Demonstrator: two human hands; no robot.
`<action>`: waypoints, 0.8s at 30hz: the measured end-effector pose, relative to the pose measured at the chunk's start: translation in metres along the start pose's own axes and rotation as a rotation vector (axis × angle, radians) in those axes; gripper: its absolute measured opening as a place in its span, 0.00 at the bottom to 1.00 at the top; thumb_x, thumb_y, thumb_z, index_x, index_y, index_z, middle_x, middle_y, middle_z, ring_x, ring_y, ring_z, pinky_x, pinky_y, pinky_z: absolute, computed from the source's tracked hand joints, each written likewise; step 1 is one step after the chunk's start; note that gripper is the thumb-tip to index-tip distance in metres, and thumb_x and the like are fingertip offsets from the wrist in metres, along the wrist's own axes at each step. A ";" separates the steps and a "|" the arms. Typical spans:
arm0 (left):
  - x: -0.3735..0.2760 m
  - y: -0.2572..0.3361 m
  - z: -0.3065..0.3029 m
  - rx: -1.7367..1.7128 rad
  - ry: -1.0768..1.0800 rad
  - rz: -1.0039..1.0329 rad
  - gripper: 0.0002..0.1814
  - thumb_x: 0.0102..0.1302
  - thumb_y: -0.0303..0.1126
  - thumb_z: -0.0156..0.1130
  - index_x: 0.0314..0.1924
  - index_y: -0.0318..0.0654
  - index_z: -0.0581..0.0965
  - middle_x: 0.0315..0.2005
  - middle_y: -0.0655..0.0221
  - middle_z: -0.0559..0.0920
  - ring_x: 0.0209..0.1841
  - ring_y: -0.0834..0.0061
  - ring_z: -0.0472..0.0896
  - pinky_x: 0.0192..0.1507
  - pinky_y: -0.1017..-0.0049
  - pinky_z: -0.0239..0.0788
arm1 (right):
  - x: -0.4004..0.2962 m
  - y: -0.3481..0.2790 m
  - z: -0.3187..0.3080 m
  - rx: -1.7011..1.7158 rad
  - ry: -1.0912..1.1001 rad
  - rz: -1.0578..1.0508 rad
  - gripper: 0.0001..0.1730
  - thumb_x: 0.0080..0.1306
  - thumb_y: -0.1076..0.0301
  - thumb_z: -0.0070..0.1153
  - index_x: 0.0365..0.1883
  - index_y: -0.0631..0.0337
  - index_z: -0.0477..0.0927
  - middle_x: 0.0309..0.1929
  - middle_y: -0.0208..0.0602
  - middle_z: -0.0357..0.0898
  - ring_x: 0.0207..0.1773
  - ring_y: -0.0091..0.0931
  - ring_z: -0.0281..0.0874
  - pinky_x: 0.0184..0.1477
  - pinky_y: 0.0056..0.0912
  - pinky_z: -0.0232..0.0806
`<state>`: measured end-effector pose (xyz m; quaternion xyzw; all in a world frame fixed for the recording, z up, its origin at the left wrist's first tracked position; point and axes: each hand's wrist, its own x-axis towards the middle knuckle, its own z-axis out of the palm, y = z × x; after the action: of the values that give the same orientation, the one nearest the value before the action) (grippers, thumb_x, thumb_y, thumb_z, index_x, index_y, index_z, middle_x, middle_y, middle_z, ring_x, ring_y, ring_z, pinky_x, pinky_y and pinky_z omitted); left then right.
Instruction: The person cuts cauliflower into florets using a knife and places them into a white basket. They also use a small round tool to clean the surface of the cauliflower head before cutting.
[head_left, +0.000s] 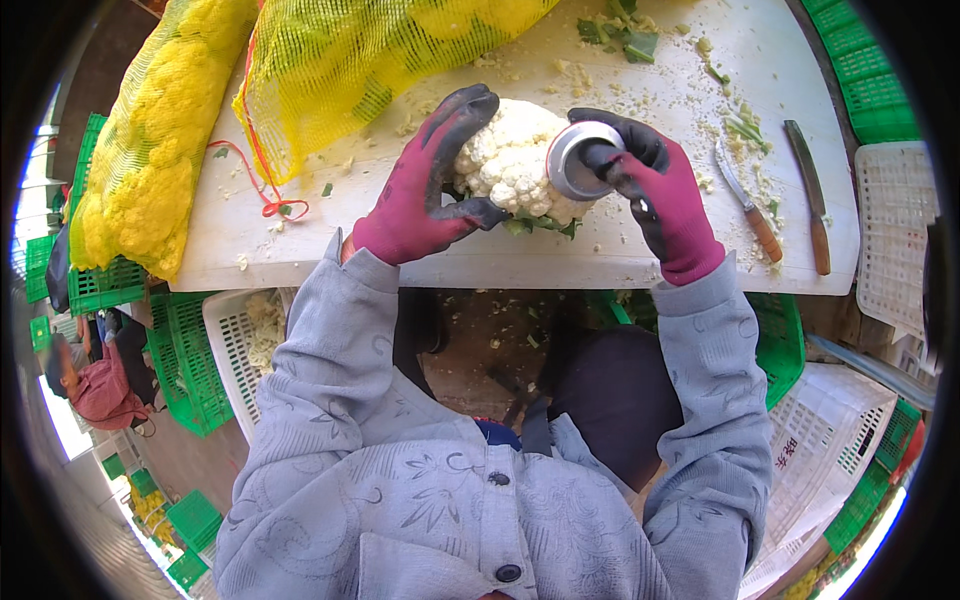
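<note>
A white cauliflower head (501, 161) rests on the white tabletop, with some green leaf showing at its lower edge. My left hand (431, 180), in a pink glove with dark coated fingers, grips its left side with thumb and fingers spread around it. In a matching glove, my right hand (656, 180) holds a short, round, open-ended metal piece (556, 161), like a cut can, against the cauliflower's right side. My right thumb reaches into its opening. The piece's far rim is hidden.
Yellow mesh sacks of cauliflower (150, 150) lie at the left and back. A curved knife (739, 187) and a straight knife (808, 187) lie right. Leaf scraps (622, 34) litter the table (450, 268). Crates (896, 232) stand around; a person (109, 390) is at far left.
</note>
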<state>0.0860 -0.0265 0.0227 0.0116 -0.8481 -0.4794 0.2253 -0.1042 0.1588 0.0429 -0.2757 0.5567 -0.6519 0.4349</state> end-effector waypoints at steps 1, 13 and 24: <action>0.000 0.000 -0.001 0.000 -0.002 0.002 0.45 0.51 0.37 0.75 0.67 0.39 0.63 0.68 0.56 0.60 0.71 0.59 0.59 0.70 0.64 0.51 | 0.002 0.002 0.000 -0.092 0.036 0.029 0.20 0.58 0.76 0.50 0.49 0.70 0.78 0.42 0.35 0.81 0.41 0.23 0.78 0.51 0.24 0.70; -0.002 -0.009 0.001 0.007 0.009 0.107 0.43 0.54 0.43 0.73 0.66 0.37 0.63 0.67 0.55 0.61 0.70 0.59 0.60 0.69 0.63 0.53 | 0.008 0.005 -0.030 0.185 0.144 0.034 0.15 0.62 0.72 0.52 0.47 0.68 0.77 0.42 0.36 0.78 0.42 0.27 0.79 0.46 0.33 0.75; 0.003 0.003 0.000 0.141 -0.018 0.100 0.45 0.50 0.34 0.73 0.67 0.41 0.62 0.67 0.53 0.61 0.71 0.55 0.58 0.70 0.63 0.52 | 0.030 0.002 -0.068 0.001 0.300 0.005 0.22 0.67 0.58 0.53 0.54 0.64 0.74 0.50 0.39 0.76 0.47 0.30 0.79 0.51 0.37 0.76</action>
<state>0.0839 -0.0254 0.0265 -0.0192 -0.8813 -0.4065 0.2402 -0.1749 0.1659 0.0216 -0.1735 0.6160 -0.6849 0.3484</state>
